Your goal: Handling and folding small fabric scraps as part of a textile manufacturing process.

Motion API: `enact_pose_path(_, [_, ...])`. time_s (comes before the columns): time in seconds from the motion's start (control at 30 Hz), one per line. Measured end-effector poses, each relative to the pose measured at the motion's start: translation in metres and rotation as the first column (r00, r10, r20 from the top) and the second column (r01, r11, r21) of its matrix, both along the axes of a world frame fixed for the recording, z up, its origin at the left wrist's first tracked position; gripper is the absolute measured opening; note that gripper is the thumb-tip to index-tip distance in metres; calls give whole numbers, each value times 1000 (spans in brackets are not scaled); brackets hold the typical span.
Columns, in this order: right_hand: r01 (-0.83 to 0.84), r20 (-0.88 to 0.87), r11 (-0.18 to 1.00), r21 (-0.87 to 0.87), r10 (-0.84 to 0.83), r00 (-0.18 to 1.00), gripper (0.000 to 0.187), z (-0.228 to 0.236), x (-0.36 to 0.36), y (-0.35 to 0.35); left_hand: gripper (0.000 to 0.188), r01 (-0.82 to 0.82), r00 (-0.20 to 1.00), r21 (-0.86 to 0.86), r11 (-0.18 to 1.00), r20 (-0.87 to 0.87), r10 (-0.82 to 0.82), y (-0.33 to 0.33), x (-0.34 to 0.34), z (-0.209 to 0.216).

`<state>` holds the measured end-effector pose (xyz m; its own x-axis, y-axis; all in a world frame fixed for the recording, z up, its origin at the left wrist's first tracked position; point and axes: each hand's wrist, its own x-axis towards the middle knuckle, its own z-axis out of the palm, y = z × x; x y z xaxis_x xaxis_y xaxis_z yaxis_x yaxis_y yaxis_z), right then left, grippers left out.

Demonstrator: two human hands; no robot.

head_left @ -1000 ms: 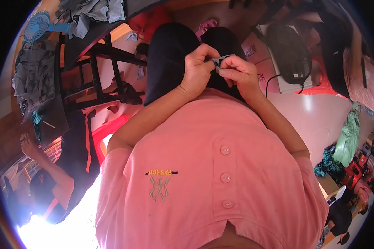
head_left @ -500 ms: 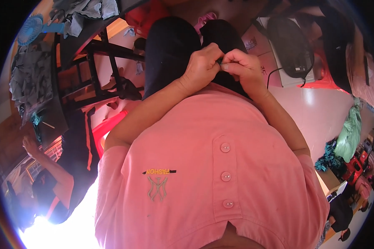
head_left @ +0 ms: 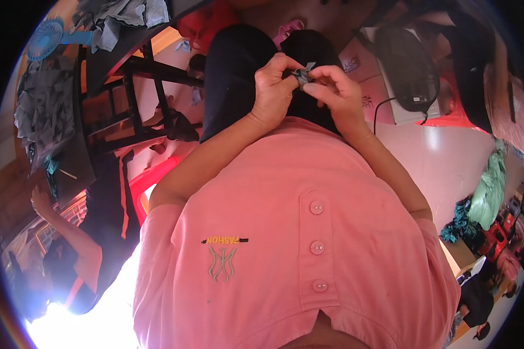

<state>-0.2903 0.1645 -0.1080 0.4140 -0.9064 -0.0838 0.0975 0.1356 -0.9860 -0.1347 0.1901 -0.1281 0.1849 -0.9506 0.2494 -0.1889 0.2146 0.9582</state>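
Note:
Above my lap, my left hand [head_left: 273, 87] pinches a small grey-green piece of cloth [head_left: 301, 75] between thumb and fingers. The cloth is bunched, and a pale corner of it sticks up. On its other side is my right hand [head_left: 339, 96], its forefinger and thumb curled at the cloth's edge with a little gap between them. My dark trousers [head_left: 239, 75] lie beneath both hands.
A dark table edge with grey cloth pieces [head_left: 125, 23] stands at the upper left, near a blue fan [head_left: 45, 39]. To the right lies a black oval object [head_left: 406, 67] with a cable. Another person's arm [head_left: 70, 227] shows at the left, and green cloth [head_left: 488, 189] hangs at the right.
My hands have moved slightly apart, and more of the grey cloth shows between them. My right fingers have loosened from a tight pinch.

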Motion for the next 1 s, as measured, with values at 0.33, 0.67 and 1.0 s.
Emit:
enact_pose_path(0.33, [-165, -139, 961, -221, 136, 981, 7, -6, -3, -8, 21, 138, 961, -54, 989, 250, -120, -1, 0, -3])
enact_pose_path(0.67, [27, -40, 1000, -7, -27, 999, 11, -3, -9, -13, 15, 81, 974, 340, 937, -229, -1, 3, -3, 7])
enact_pose_path(1.0, [-64, -19, 986, 155, 67, 998, 8, -6, -10, -15, 20, 134, 958, 340, 931, -284, -34, 6, -3, 13])
